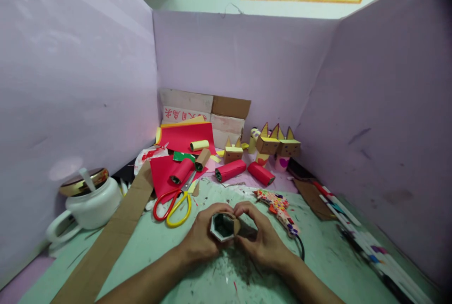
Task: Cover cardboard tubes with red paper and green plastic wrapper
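Note:
My left hand (201,232) is wrapped round a short many-sided cardboard tube (212,231), whose open end faces me and shows dark green inside. At the tube's right edge, the thumb and forefinger of my right hand (259,236) pinch a brown cardboard flap (237,227). Both hands are low over the table, near the middle. Beyond my left hand lie scissors (178,203) with one red and one yellow handle. A colourfully patterned glue gun (278,210) with a black cord rests to the right of my right hand.
Red paper tubes (230,171) and red sheets (189,135) lie farther back. Cardboard cat-eared boxes (268,146) stand at the back right. A long cardboard strip (106,243) and a white mug (95,205) are at left, several pens (374,247) at right. Purple panels (243,54) enclose the table.

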The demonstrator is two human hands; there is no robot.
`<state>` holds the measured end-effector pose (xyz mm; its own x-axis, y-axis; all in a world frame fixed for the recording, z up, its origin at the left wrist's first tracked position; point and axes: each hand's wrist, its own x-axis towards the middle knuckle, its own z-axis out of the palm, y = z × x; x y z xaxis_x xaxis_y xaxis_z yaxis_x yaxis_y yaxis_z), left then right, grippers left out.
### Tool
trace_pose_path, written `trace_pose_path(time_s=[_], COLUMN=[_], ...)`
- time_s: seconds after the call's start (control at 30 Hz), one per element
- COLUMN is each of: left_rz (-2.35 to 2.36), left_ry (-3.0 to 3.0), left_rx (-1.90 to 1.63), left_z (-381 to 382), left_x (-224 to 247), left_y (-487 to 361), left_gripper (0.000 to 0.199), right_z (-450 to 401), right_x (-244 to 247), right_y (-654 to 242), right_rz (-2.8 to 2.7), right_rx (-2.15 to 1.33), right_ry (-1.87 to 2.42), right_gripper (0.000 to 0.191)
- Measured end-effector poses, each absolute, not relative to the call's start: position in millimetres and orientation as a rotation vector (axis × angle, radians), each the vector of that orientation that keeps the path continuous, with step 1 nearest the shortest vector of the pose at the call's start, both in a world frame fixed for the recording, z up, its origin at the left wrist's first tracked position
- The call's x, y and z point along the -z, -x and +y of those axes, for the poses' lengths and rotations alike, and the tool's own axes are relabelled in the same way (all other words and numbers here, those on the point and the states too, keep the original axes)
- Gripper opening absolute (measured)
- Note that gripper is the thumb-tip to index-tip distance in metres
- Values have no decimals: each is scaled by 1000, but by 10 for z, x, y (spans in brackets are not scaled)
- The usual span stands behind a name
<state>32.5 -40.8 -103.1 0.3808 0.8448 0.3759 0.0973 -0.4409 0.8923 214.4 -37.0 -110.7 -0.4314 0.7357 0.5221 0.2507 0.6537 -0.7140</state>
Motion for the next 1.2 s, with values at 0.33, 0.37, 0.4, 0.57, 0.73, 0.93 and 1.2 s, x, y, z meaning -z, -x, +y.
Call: trace_pose_path(time_s=[0.33,0.37,0.4,0.57,0.73,0.93,1.2], left_rz=[960,976,986,1012,1091,1191,1221], left_ry=[-1957,-1960,-1965,-1980,-2022,-2056,-2144], left_rx=[-1382,-1392,-1397,-1399,-1454,-1483,-1463], left_z=[-411,-397,-385,-363,-353,-329,-346], left_x=[1025,1028,1030,1035,1049,1033,1015], left_y=[-277,-269,-261,-245,-236,-222,-231], left_gripper=[42,42,42,41,39,33,33], right_z=[-80,-62,-49,-22,-109,-341,-505], right_x=[797,820,847,920,833,748,717], right_y=[-3017,-3038,-3041,-2976,-2872,-2622,-2536], right_rz=[-1559,-1567,-1572,-1477,-1325,-1343,-1746], right_rx=[-320,-362,-402,-665,-1063,-1213,-1057], right_ry=[2054,2095,2118,2086,1730,1310,1077], right_gripper=[48,48,47,43,30,31,30])
